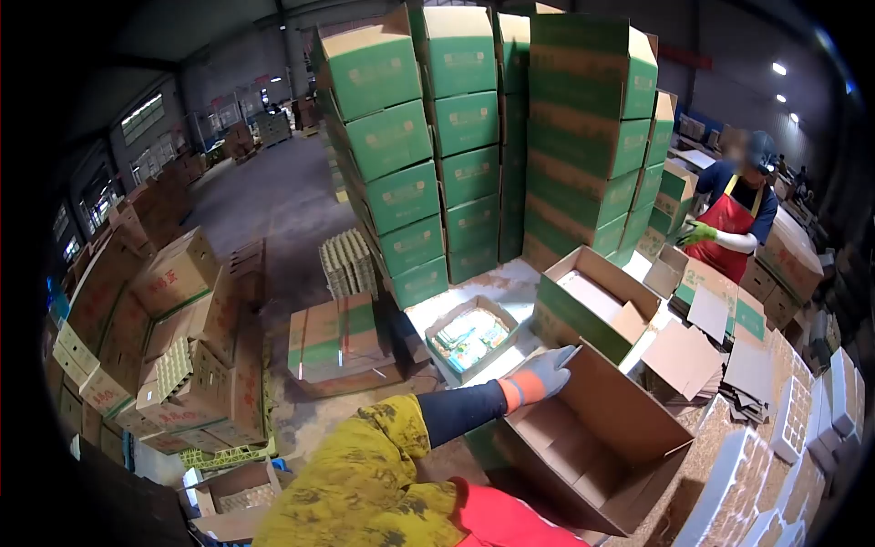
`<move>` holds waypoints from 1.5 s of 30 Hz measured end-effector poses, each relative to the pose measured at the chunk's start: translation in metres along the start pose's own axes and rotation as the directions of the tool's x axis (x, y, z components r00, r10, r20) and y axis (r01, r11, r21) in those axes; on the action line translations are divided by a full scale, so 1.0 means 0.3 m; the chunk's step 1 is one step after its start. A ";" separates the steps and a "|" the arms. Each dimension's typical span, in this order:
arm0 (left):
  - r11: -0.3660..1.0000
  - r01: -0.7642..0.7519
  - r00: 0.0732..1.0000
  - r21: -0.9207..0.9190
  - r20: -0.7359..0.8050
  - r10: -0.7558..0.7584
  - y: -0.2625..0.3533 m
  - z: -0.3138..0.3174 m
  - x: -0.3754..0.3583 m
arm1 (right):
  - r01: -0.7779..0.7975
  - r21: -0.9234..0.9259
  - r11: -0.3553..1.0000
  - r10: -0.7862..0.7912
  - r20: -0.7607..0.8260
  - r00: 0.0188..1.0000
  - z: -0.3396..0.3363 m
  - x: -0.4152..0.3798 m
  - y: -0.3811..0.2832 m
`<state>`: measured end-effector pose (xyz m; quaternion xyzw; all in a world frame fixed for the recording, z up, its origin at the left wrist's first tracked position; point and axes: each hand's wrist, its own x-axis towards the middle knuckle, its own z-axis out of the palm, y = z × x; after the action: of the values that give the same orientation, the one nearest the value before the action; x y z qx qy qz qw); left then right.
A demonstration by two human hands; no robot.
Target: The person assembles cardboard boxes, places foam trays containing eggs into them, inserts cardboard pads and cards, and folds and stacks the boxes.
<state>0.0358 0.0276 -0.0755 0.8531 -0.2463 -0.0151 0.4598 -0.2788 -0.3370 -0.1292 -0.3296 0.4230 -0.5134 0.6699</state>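
Note:
My left hand (544, 375), in a grey glove with an orange cuff, reaches forward and grips the upper left edge of an open cardboard box (592, 428). This box is tilted, its bare brown inside facing me. No contents show in it. My right hand is out of view. Just beyond the left hand, a small open carton (471, 339) holds packets with white and teal print. To its right stands another open green and brown box (597, 296), with a pale sheet inside.
Tall stacks of green boxes (474, 123) rise ahead. Egg trays (346, 264) sit on a closed carton (337, 346) at left. Flat cardboard pieces (684, 360) and white-edged foam trays (729, 483) lie at right. A co-worker in a red apron (734, 223) stands behind them.

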 end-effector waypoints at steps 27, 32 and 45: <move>0.858 0.065 0.980 -0.510 0.195 0.041 -0.233 -0.071 0.051 | 0.372 -0.666 0.646 0.385 0.705 0.595 0.543 -0.395 -0.113; 0.799 0.152 0.972 -0.582 0.235 -0.014 -0.212 -0.059 0.089 | 0.813 -0.569 -0.121 0.435 0.706 0.559 0.560 -0.374 -0.132; 0.998 -0.032 0.970 0.047 0.243 0.020 -0.302 -0.080 0.112 | 0.265 -0.875 0.406 -0.526 0.013 0.850 -0.120 0.159 -0.437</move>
<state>0.1080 0.0730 -0.1266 0.8529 -0.3119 -0.1069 0.4048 -0.3595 -0.4168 -0.0403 -0.6337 0.6122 -0.4216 0.2140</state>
